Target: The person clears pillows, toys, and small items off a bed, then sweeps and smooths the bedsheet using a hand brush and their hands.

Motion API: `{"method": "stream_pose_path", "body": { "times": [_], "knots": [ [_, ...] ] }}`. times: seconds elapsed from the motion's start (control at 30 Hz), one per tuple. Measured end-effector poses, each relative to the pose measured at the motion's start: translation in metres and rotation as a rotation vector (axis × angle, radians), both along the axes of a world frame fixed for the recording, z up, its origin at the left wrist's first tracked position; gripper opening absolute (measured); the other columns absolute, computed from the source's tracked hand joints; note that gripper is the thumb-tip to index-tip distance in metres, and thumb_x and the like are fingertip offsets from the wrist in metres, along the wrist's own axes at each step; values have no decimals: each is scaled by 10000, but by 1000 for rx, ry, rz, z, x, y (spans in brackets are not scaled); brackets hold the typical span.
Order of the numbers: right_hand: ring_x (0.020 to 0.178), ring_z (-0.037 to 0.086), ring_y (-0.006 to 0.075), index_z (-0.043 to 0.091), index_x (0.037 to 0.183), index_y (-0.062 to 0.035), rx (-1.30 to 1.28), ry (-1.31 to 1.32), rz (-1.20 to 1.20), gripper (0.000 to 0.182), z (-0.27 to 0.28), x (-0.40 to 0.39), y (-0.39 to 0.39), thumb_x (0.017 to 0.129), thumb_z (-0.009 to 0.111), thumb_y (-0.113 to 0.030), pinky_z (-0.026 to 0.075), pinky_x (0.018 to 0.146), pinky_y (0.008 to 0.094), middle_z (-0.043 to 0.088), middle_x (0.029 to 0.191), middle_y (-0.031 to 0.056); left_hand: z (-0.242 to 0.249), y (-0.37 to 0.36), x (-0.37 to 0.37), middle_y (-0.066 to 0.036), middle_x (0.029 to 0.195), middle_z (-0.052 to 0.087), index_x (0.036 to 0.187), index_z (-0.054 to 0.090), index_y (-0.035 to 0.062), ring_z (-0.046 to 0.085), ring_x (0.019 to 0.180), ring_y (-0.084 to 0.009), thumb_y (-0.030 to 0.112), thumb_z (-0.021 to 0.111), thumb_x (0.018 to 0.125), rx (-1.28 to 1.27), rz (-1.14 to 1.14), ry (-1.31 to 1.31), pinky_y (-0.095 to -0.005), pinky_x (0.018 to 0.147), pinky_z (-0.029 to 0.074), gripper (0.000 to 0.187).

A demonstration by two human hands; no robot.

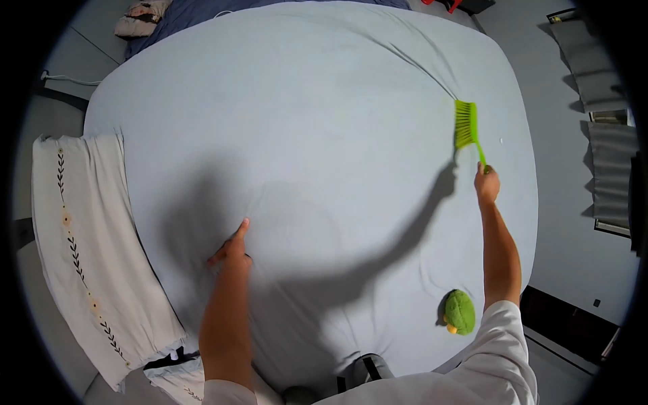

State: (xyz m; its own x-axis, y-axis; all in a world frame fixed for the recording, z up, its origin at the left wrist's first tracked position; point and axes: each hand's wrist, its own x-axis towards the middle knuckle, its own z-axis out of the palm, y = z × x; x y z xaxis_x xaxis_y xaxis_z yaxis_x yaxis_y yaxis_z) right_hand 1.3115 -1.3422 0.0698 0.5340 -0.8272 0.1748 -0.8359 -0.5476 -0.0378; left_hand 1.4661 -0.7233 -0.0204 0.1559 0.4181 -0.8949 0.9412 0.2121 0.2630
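Observation:
A light grey sheet (304,115) covers a wide bed. My right hand (487,183) is closed round the handle of a bright green brush (466,125), whose bristles face left against the sheet at the right side. Wrinkles run from the brush toward the upper left. On the left half of the sheet rests my left hand (233,250), fingers apart, holding nothing. A green plush toy (460,312) with a yellow part lies near my right forearm.
A white cloth with an embroidered leaf pattern (101,256) lies along the left edge. Dark blue bedding (196,20) and a patterned item (140,18) are at the far left. Grey curtains (611,169) hang at the right wall.

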Motion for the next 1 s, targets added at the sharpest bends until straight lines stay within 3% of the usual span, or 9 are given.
{"method": "stream_pose_path", "body": {
  "times": [0.1,0.2,0.4,0.5,0.53,0.6,0.73,0.8,1.0],
  "knots": [
    [690,638,431,671,977,-33,-27,-161,178,383,13,0,48,1004,537,-391,477,584,485,664,773,234,7,1,2,-140,1578,307,1326,-527,184,366,1406,-265,337,911,696,-9,-2,19,-395,1156,329,1577],
    [508,563,380,623,1015,-34,339,-218,324,311,13,-8,176,992,581,-341,405,458,460,615,647,212,21,-13,1,-141,1569,327,1389,-435,176,362,1408,-245,367,887,721,-18,67,26,-367,1155,329,1494],
    [642,659,390,632,1116,-131,954,142,803,370,23,-8,354,952,590,-460,527,589,470,673,725,170,-10,-11,2,-129,1555,353,1456,-224,112,371,1398,-236,456,830,753,-88,8,-30,-345,1156,319,1313],
    [637,658,380,631,1144,-148,856,361,774,378,5,-28,307,952,583,-470,532,589,457,677,727,152,-25,3,-1,-123,1549,366,1489,-118,80,376,1393,-232,500,802,769,-139,-50,-45,-334,1157,314,1242],
    [607,652,363,634,1144,-156,794,96,769,372,-2,-38,272,954,580,-472,524,568,459,679,717,130,-28,6,-4,-121,1546,370,1501,-83,69,377,1392,-230,515,793,775,-156,-68,-46,-331,1157,313,1222],
    [594,655,346,673,1058,-143,564,201,637,340,-12,-60,176,955,588,-455,512,534,443,688,731,129,-34,15,-8,-117,1542,379,1523,-12,48,380,1388,-227,544,774,785,-183,-126,-54,-324,1157,309,1187],
    [827,645,424,660,1050,-75,29,-4,1,372,-30,-100,-11,1010,513,-414,493,694,469,689,951,224,-55,25,-14,-112,1540,385,1558,92,25,391,1381,-236,609,744,789,-148,-164,-25,-332,1163,300,1165],
    [786,645,439,645,1021,-56,-92,49,-216,411,-40,-126,-76,1008,500,-440,486,656,498,673,862,249,-55,16,-14,-104,1555,368,1562,97,52,406,1379,-270,666,730,758,13,-134,67,-386,1179,281,1193],
    [767,627,386,556,1108,3,99,-153,202,257,-9,-192,140,997,584,-227,484,663,449,637,895,219,-28,9,-13,-102,1573,332,1494,-240,72,342,1417,-257,614,851,645,-186,-14,-58,-342,1181,266,1485]
  ]
}}
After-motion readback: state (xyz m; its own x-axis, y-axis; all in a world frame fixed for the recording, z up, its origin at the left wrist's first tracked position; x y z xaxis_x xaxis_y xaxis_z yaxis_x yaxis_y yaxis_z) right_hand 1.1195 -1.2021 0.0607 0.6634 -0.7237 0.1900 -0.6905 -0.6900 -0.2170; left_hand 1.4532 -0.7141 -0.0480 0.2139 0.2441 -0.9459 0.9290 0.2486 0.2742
